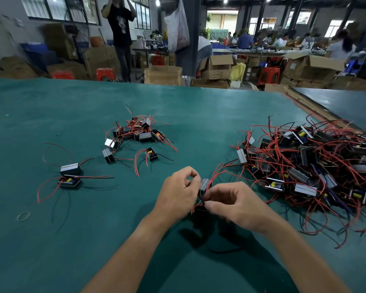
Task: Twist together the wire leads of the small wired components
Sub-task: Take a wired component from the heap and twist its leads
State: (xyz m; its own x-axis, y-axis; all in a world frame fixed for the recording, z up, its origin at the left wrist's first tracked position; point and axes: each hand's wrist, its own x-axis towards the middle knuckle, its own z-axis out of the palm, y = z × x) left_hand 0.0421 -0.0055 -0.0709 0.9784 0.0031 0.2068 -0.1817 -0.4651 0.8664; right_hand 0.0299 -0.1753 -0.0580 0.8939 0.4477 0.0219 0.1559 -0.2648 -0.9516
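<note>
Above the green table, my left hand (181,192) grips a small black and silver wired component (204,185), held upright between my two hands. My right hand (232,203) pinches that component's red and black wire leads (199,205) just below it, thumb and fingers closed on them. The lead tips are mostly hidden by my fingers. A big heap of like components with red and black leads (309,166) lies to the right. A smaller cluster (135,134) sits ahead on the left, and two more components (70,176) lie further left.
A rubber band (23,216) lies near the left front of the green table (199,113). A second table (347,104) adjoins at the right. Cardboard boxes (163,75), red stools and several people stand beyond the far edge.
</note>
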